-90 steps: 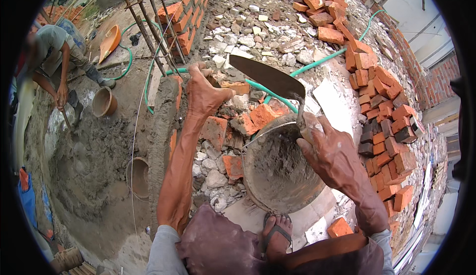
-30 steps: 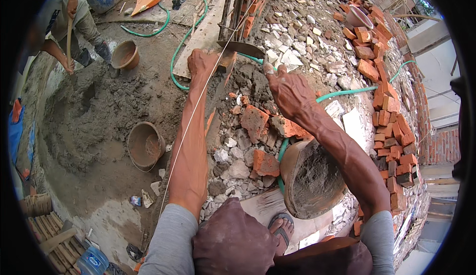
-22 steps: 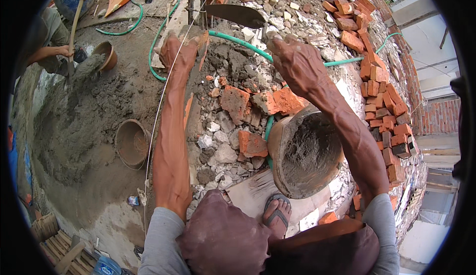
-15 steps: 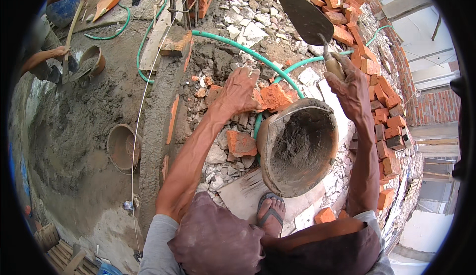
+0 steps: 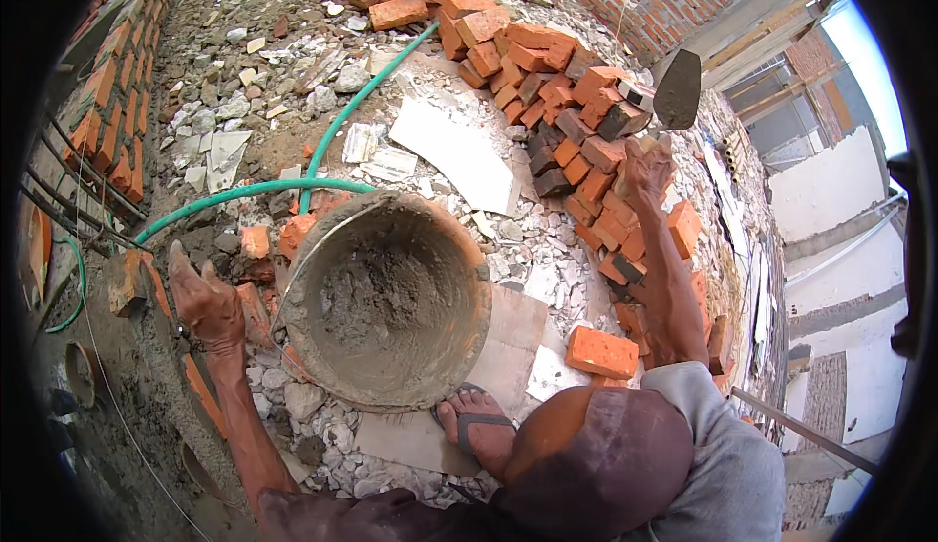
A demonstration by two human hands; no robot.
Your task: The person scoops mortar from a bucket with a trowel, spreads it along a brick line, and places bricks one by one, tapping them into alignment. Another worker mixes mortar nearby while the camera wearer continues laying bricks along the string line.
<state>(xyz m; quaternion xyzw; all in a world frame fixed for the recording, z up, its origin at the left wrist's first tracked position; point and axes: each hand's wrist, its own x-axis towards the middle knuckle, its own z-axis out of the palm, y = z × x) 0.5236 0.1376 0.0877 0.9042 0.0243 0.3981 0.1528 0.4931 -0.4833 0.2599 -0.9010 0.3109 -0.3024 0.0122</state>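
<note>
My right hand (image 5: 648, 166) is closed round the handle of a trowel, held out to the right above the brick pile. The trowel's broad, grey blade (image 5: 678, 90) points up and away from me. Left of the mortar bucket my left hand (image 5: 207, 300) hovers with fingers apart and nothing visible in it, close to broken brick and the mortar-covered wall edge (image 5: 156, 337). Between my arms stands the bucket (image 5: 473, 293), its rim crusted. Wet grey mortar (image 5: 386, 283) lies inside it.
Stacked orange bricks (image 5: 586, 122) run along the right side. One loose brick (image 5: 602, 351) lies near my sandaled foot (image 5: 476, 425). A green hose (image 5: 342, 141) crosses the rubble behind the bucket. Rebar (image 5: 83, 195) and a string line (image 5: 112, 386) are at left.
The view has swung right, and the co-worker has left it. My right hand has carried the trowel over the bricks. My left hand has moved from the broken brick to the wall edge.
</note>
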